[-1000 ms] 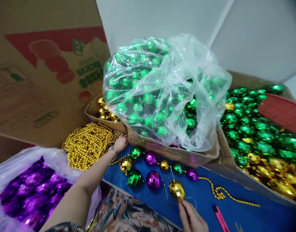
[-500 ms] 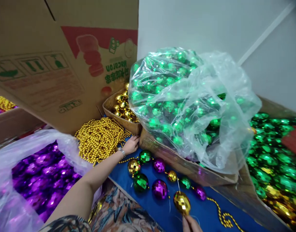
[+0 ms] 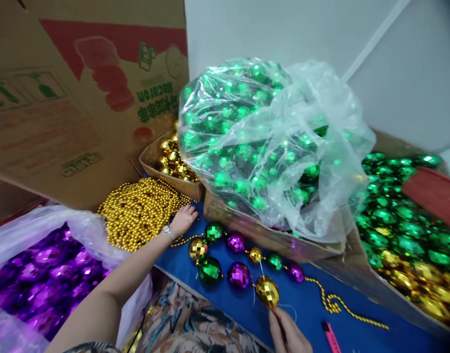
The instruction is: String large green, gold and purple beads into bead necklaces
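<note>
My left hand, a watch on its wrist, lies beside a heap of gold bead strands. Its fingers are curled and pressed together; what they hold, if anything, is hidden. Lower down, my right hand pinches the bottom of a large gold faceted ball, with thin clear thread near it. Around that ball, a string of faceted balls curves over the blue surface: a purple ball, a green ball and several smaller ones. A gold bead chain trails off its right end.
A plastic bag of green balls fills a cardboard box. Green balls lie at right by a red scoop-like piece, purple ones at left. A pink-handled tool lies near my right hand.
The view has shifted right and down, bringing the pink-handled tool into sight. My left hand has drawn back slightly from the box edge. My right hand still pinches the gold ball.
</note>
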A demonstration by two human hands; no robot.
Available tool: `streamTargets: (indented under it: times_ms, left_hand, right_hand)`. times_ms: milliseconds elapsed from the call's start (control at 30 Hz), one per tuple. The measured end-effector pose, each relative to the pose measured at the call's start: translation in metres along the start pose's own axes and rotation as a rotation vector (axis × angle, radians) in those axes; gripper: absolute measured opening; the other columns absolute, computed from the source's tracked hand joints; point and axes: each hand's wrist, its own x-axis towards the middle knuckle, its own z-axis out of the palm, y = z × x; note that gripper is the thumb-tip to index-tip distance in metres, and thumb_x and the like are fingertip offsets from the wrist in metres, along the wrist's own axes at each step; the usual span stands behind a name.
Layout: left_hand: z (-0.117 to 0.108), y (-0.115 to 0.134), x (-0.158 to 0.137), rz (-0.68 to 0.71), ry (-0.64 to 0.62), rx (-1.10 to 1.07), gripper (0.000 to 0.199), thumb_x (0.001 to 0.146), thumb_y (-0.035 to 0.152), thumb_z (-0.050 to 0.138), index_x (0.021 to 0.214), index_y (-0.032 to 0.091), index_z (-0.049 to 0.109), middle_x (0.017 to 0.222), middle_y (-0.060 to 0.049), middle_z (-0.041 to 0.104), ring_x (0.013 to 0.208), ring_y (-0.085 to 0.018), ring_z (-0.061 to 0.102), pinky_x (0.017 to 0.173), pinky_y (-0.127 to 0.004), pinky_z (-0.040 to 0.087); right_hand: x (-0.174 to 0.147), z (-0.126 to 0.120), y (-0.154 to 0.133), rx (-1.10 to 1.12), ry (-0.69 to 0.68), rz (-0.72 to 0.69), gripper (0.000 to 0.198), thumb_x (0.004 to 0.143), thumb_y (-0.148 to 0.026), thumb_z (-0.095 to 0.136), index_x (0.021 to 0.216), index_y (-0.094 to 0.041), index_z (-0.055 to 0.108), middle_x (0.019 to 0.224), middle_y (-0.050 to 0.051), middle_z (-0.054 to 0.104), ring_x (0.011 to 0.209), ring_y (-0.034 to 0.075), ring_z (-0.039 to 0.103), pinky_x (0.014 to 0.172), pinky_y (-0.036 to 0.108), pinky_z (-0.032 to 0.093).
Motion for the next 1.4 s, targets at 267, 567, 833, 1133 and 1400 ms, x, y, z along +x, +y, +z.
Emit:
streamTargets:
  times_ms: [267, 567, 833, 1133, 1400]
  left_hand:
    - [0.002, 0.108, -0.027, -0.300, -0.001, -0.795, 0.031, 0.088, 0.040, 0.057, 0.105, 0.015, 0.062, 0.092, -0.009, 0.071, 0.083, -0.019, 0.068, 0.072, -0.031, 0.053]
    - [0.032, 0.198, -0.031, -0.742, -0.385, -1.553, 0.024, 0.068, 0.026, 0.081, 0.086, 0.015, 0.070, 0.079, -0.005, 0.072, 0.074, -0.014, 0.068, 0.069, -0.025, 0.056]
    - [0.042, 0.219, -0.028, -0.773, -0.439, -1.509, 0.028, 0.065, 0.028, 0.083, 0.086, 0.014, 0.071, 0.078, -0.006, 0.073, 0.071, -0.014, 0.067, 0.070, -0.025, 0.055]
    - [0.057, 0.231, -0.033, -0.502, -0.463, -1.194, 0.029, 0.068, 0.029, 0.080, 0.093, 0.017, 0.071, 0.072, -0.003, 0.070, 0.063, -0.012, 0.061, 0.060, -0.021, 0.047]
    - [0.062, 0.263, -0.023, 0.039, -0.348, -0.787, 0.007, 0.074, 0.029, 0.072, 0.079, 0.026, 0.076, 0.096, -0.007, 0.072, 0.090, -0.024, 0.065, 0.086, -0.036, 0.050]
  right_hand:
    - [0.018, -0.007, -0.023, 0.141, -0.136, 0.108, 0.023, 0.098, -0.023, 0.042, 0.102, -0.018, 0.064, 0.079, 0.006, 0.066, 0.071, 0.015, 0.065, 0.066, 0.023, 0.053]
    - [0.021, -0.020, -0.019, 0.092, -0.150, 0.128, 0.025, 0.099, -0.021, 0.039, 0.096, -0.016, 0.063, 0.076, 0.005, 0.063, 0.068, 0.014, 0.060, 0.065, 0.024, 0.047]
    - [0.011, -0.027, -0.011, 0.055, -0.182, 0.163, 0.027, 0.100, -0.022, 0.037, 0.096, -0.017, 0.063, 0.075, 0.004, 0.062, 0.067, 0.013, 0.059, 0.064, 0.024, 0.045]
    - [0.004, -0.013, 0.004, 0.051, -0.138, 0.248, 0.023, 0.099, -0.023, 0.038, 0.098, -0.018, 0.061, 0.082, 0.006, 0.065, 0.076, 0.015, 0.064, 0.070, 0.024, 0.049]
    - [-0.007, -0.013, 0.037, 0.050, -0.087, 0.463, 0.022, 0.096, -0.020, 0.044, 0.113, -0.019, 0.056, 0.105, 0.008, 0.066, 0.097, 0.018, 0.064, 0.083, 0.029, 0.053]
